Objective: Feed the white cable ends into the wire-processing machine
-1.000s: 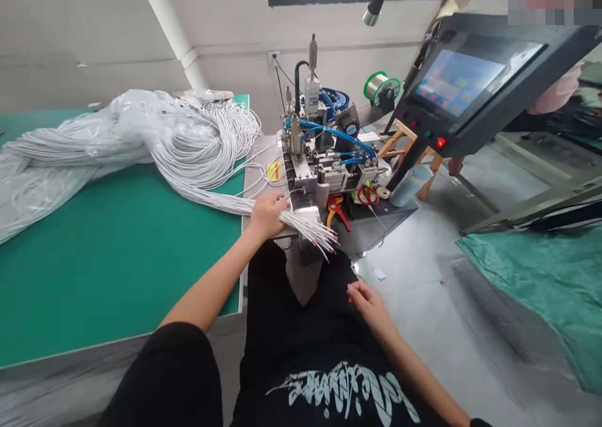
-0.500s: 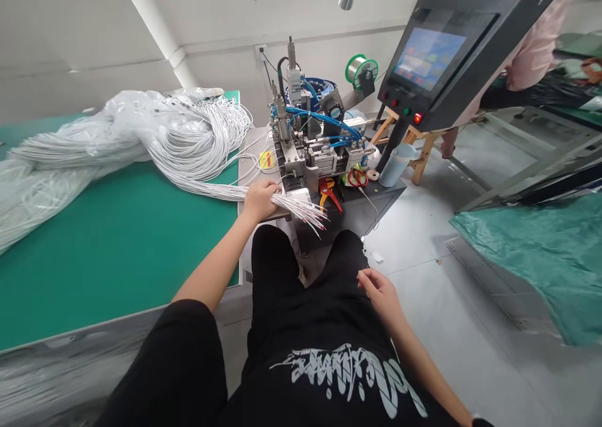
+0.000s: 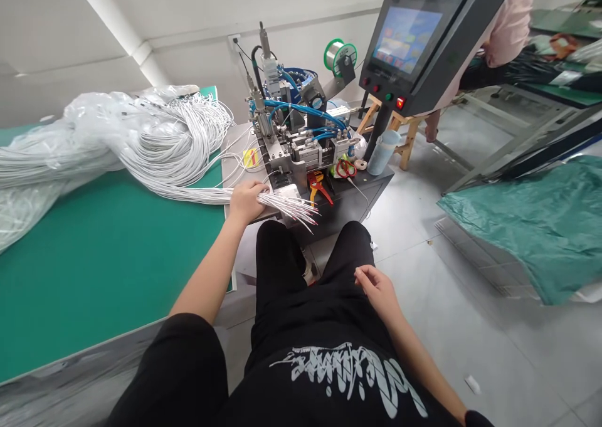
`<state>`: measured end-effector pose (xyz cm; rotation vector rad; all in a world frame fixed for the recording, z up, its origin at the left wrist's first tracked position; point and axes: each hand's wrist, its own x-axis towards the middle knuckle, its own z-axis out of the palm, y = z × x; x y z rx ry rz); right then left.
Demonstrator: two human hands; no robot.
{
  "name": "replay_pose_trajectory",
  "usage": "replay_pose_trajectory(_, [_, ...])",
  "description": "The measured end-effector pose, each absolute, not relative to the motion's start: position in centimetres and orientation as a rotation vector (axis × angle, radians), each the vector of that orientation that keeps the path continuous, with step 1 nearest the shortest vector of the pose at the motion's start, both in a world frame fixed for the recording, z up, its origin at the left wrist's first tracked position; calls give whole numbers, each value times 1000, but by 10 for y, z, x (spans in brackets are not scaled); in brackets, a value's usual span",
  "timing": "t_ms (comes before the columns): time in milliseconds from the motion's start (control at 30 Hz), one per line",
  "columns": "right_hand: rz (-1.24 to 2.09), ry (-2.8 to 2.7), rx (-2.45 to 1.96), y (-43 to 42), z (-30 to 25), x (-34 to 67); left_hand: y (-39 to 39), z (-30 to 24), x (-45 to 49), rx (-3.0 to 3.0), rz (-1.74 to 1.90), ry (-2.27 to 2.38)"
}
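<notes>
Wrapped round a bundle of white cables (image 3: 202,194), my left hand (image 3: 247,202) rests at the edge of the machine's table. The loose cable ends (image 3: 301,209) fan out to the right of it, some with reddish tips. Leftward the bundle runs back into a large coiled heap (image 3: 188,138) on the green mat. My right hand (image 3: 376,287) hovers over my right thigh, its fingers curled together and nothing visible in them. Just beyond the left hand stands a bench machine (image 3: 301,138) with metal cylinders and blue air tubes.
Orange-handled pliers (image 3: 320,189) and red-handled scissors (image 3: 345,167) lie by the machine, near a light-blue cup (image 3: 383,153). A control screen (image 3: 407,38) rises at the right. Behind it sits a person in a pink sleeve (image 3: 510,26). Green cloth (image 3: 527,226) covers something at right.
The camera view has turned slightly, so the machine and table sit further left and a little higher. Both hands keep their poses; the left still grips the cable bundle.
</notes>
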<state>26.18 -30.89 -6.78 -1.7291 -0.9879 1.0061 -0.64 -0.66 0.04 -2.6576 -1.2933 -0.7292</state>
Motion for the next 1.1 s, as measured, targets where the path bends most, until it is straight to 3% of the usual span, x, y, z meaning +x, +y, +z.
replay_pose_trajectory(667, [967, -1068, -1808, -290, -74, 232, -15, -1, -14, -2649, -847, -1140])
replay_pose_trajectory(1100, [964, -1702, -2056, -278, -117, 220, -16, -3, -18, -2714, -851, -1200])
